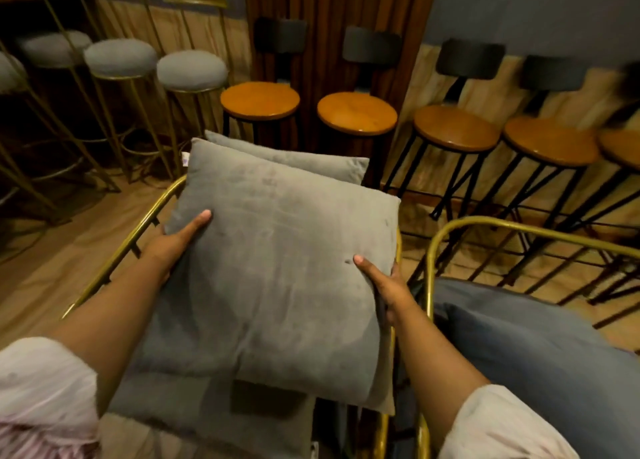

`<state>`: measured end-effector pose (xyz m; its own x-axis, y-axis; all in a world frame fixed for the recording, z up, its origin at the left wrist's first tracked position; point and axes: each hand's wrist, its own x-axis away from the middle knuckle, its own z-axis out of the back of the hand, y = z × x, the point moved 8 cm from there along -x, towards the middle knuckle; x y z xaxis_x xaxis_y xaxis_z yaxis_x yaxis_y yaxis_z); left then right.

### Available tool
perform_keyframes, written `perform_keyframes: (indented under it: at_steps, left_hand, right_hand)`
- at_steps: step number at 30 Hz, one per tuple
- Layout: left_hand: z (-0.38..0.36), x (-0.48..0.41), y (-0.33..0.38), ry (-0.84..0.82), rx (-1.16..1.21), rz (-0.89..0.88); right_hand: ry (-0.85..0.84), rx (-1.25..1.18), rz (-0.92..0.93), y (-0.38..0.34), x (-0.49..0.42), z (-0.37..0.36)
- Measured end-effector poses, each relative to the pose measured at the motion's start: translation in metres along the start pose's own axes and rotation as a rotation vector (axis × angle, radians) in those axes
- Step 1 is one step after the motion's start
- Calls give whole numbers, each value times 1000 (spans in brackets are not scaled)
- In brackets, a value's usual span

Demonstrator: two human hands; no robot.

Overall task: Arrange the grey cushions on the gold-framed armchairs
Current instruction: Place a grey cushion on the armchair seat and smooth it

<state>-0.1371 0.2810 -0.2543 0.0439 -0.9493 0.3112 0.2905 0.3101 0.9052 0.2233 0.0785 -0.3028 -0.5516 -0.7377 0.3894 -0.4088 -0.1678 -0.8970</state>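
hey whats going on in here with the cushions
A person is holding a grey cushion in both hands, the left hand on its left edge and the right hand on its right edge, over the seat of a gold-framed armchair. A second grey cushion sits at the back of that chair. Another gold-framed armchair stands beside it on the right, with a grey-blue cushion on its seat.

Wooden stools (356, 112), grey-topped stools (192, 69)
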Motion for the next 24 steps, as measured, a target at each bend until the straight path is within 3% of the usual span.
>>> perform_keyframes:
  at_steps: [7,17,24]
  left_hand:
    - [-97,133,74,-66,103,-150]
    - [-310,314,70,-275,151,-207]
    - [-428,373,53,-408,142,-171]
  right_hand:
    - [40,-1,155,-85,48,115]
    - [158,77,231,-142,122,394]
    - [322,102,264,-158,145,526]
